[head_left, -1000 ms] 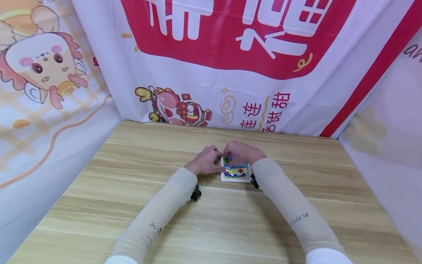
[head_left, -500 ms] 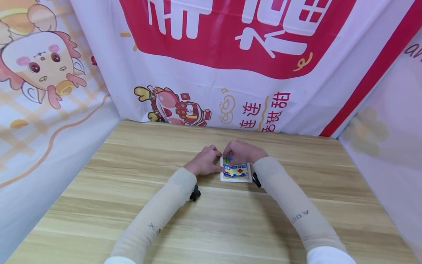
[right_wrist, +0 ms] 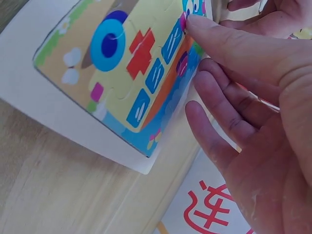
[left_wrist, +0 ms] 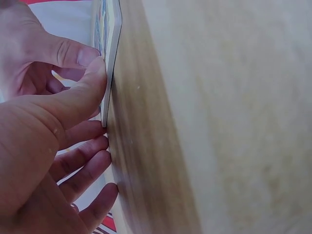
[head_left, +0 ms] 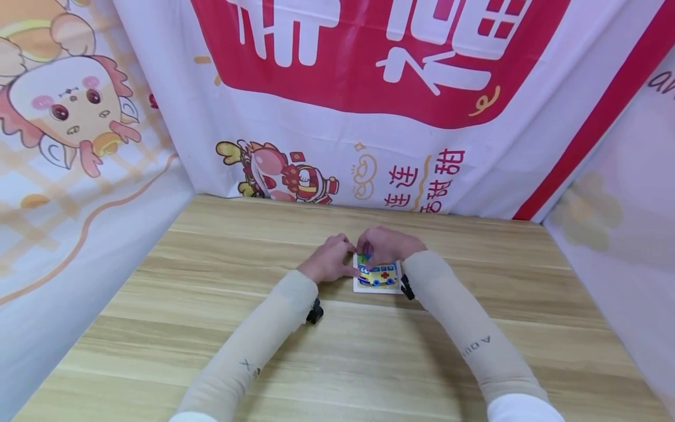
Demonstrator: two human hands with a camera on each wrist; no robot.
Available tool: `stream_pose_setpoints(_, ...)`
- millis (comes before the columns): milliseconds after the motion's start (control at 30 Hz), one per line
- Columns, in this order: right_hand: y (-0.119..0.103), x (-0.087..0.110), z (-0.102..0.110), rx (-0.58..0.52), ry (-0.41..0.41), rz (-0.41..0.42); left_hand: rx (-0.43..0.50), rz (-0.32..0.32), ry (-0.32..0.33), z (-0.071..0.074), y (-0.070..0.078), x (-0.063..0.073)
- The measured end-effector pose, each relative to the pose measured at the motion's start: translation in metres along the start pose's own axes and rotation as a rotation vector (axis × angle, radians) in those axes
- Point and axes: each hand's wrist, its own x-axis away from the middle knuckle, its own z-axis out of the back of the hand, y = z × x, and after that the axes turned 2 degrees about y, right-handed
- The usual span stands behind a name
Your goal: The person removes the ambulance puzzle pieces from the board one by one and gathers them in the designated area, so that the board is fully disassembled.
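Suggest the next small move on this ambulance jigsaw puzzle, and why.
I'd probably have the right hand press gently down on the ambulance jigsaw puzzle, by the printed eyes. Its thumb is right there, the left hand touches the puzzle's left edge and could steady it, and whether the pieces under the right hand sit flush is hidden.

Puzzle [head_left: 378, 281]: far part hidden beneath right hand [head_left: 387, 245]; cut off in both wrist views. Right hand's grasp, if any: obscured by thumb [right_wrist: 243, 51]. Left hand [head_left: 328, 258], beside puzzle: cut off in right wrist view. Right sleeve [head_left: 464, 316], nearer than puzzle: lettering [head_left: 476, 346] partly illegible. Banner [head_left: 348, 82], beyond puzzle: top cut off.
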Motion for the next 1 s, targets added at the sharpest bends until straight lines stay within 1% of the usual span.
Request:
stream_pose_setpoints(133, -0.002, -0.002, 0.002, 0.003, -0.008, -0.008, -0.016, 0.004, 0.007, 0.001, 0.000, 0.000)
stream_pose_setpoints(233, 0.001, -0.004, 0.003, -0.012, -0.014, 0.006, -0.015, -0.001, 0.014, 0.001, 0.000, 0.000)
stream_pose_setpoints(433, 0.009, -0.003, 0.005, -0.083, -0.046, 0.020, -0.006, -0.009, 0.010, -0.001, 0.000, 0.000)
stream_pose_setpoints(600, 0.012, -0.005, 0.005, -0.118, -0.047, 0.047, -0.004, 0.010, 0.006, -0.001, -0.001, -0.001)
stream_pose_setpoints(700, 0.013, -0.005, 0.004, -0.119, -0.035, 0.054, -0.004, 0.005, 0.025, 0.000, 0.001, -0.003)
stream_pose_setpoints(900, 0.013, -0.007, 0.002, -0.114, -0.026, 0.075, -0.048, -0.002, 0.074, -0.003, 0.004, -0.004)
stream_pose_setpoints(1000, 0.014, -0.008, 0.000, -0.113, -0.025, 0.056, -0.050, -0.004, 0.084, -0.004, 0.006, -0.005)
